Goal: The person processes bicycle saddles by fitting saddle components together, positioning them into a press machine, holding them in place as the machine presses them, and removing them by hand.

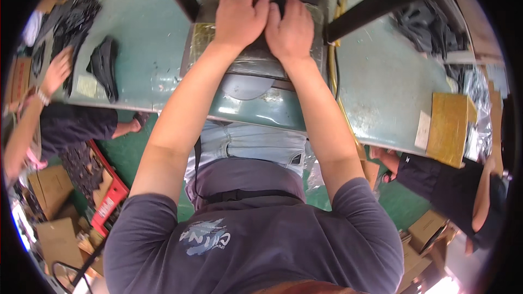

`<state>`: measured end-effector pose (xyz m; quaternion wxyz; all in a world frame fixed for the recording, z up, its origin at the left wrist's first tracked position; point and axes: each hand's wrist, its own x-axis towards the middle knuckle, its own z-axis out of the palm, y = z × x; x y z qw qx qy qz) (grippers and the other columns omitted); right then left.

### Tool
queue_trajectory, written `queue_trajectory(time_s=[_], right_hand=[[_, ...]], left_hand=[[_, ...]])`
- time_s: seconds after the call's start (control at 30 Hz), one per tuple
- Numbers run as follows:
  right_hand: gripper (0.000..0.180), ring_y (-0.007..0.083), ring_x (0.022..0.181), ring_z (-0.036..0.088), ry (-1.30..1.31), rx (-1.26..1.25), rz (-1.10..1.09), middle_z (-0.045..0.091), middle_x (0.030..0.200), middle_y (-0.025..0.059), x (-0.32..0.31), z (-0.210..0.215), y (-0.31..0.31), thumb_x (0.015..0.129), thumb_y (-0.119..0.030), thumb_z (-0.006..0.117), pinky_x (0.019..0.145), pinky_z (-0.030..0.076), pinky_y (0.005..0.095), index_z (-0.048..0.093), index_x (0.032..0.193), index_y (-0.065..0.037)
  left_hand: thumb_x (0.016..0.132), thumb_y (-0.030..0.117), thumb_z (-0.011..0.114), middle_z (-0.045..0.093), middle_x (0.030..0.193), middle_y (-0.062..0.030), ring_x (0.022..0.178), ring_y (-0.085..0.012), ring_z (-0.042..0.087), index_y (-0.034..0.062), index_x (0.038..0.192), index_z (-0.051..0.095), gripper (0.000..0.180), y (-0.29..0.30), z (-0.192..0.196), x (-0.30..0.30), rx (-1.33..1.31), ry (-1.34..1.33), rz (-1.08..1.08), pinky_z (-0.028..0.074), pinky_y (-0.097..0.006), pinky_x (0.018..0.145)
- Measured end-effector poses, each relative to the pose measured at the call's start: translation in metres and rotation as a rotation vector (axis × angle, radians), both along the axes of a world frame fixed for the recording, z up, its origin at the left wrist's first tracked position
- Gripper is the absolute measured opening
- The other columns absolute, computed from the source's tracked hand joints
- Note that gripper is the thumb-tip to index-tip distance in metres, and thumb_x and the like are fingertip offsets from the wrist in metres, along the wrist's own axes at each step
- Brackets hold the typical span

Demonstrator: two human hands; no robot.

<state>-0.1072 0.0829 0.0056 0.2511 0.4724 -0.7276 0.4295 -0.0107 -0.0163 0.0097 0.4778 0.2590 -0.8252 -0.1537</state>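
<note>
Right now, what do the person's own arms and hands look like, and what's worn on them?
Both forearms are bare. The left hand and right hand wear no gloves, rings or watch that I can see. Short dark grey T-shirt sleeves cover only the upper arms.

A small dark piece (276,1), perhaps fabric, lies mostly hidden on the grey machine plate (256,57).

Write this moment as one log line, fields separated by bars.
left hand: pressing dark piece | right hand: same piece | surface: green table
</note>
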Motion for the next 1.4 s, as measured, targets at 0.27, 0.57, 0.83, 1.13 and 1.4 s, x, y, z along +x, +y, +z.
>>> queue_trajectory(time_s=[0.27, 0.57, 0.83, 1.13, 1.4], right_hand=[[0.077, 0.0522, 0.145, 0.046, -0.241, 0.319, 0.051, 0.053, 0.151, 0.0367, 0.003, -0.002, 0.014, 0.109, -0.046, 0.053, 0.126, 0.03, 0.0559, 0.041, 0.155, 0.014], [0.053, 0.0382, 0.144, 0.054, -0.487, 0.074, 0.413, 0.06, 0.149, 0.0229, -0.015, 0.028, 0.076, 0.095, -0.003, 0.05, 0.124, 0.038, 0.0431, 0.058, 0.147, 0.003], [0.078, 0.0305, 0.122, 0.064, -0.369, -0.055, 0.512, 0.065, 0.133, 0.0199, -0.009, -0.004, 0.136, 0.094, -0.021, 0.075, 0.111, 0.048, 0.0448, 0.038, 0.159, 0.001], [0.023, 0.0163, 0.065, 0.061, -1.196, -0.323, 0.074, 0.062, 0.082, 0.008, -0.104, 0.051, 0.196, 0.096, 0.0, 0.072, 0.059, 0.05, 0.0304, 0.056, 0.113, 0.001], [0.086, 0.0243, 0.107, 0.07, -0.892, -0.551, -0.028, 0.071, 0.132, 0.018, -0.285, 0.068, 0.092, 0.082, -0.023, 0.094, 0.093, 0.057, 0.037, 0.05, 0.151, 0.004]], left_hand=[[0.089, 0.034, 0.074, 0.064, 0.116, -0.0229, 0.115, -0.0427, 0.059, 0.0, 0.106, 0.066, 0.039, 0.022, -0.002, 0.016, 0.187, -0.018, 0.061, 0.052, -0.05, 0.1], [0.079, 0.012, 0.073, 0.065, 0.098, -0.0157, 0.093, -0.0385, 0.066, 0.0, 0.084, 0.061, 0.018, 0.046, 0.018, 0.055, 0.417, 0.088, -0.103, 0.054, -0.047, 0.08], [0.104, 0.017, 0.076, 0.072, 0.113, -0.0005, 0.103, -0.0109, 0.067, 0.0022, 0.114, 0.073, 0.019, 0.083, 0.058, 0.112, 1.194, 0.213, -0.803, 0.055, -0.03, 0.093], [0.088, 0.04, 0.082, 0.069, 0.117, -0.026, 0.118, -0.0432, 0.064, -0.0027, 0.122, 0.067, 0.057, -0.098, 0.046, 0.311, -0.186, -0.54, 0.805, 0.052, -0.054, 0.102], [0.083, 0.068, 0.081, 0.073, 0.127, -0.0288, 0.122, -0.047, 0.069, -0.0004, 0.132, 0.064, 0.086, -0.201, 0.065, 0.372, 0.287, -1.105, 0.79, 0.055, -0.054, 0.101]])
